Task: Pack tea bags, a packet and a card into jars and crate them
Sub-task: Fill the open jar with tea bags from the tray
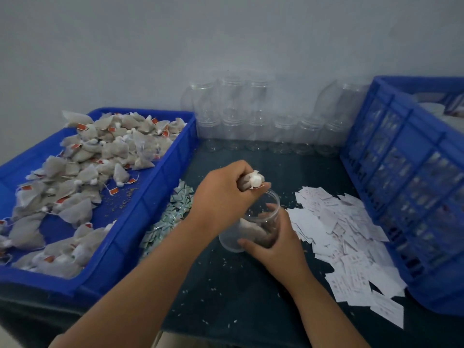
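Gripping one jar (234, 238) in right fingers (285, 222), left fingers (247, 170) pinching one tea bag (256, 181)

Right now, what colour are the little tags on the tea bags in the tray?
Orange-red tags, clearest in the head view.

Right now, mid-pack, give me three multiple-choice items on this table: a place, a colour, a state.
1. The white paper cards lie: A in a bowl; B on the floor; C on the dark table beside the blue latticed plastic crate.
2. The shallow plastic tray of grey tea bags is: A blue; B red; C green.
3. The left hand: A lies flat; B grips a bunch of tea bags over the clear plastic jar; C points.
C, cards spread by the crate; A, blue walls; B, fingers curl round the bunch above the rim.
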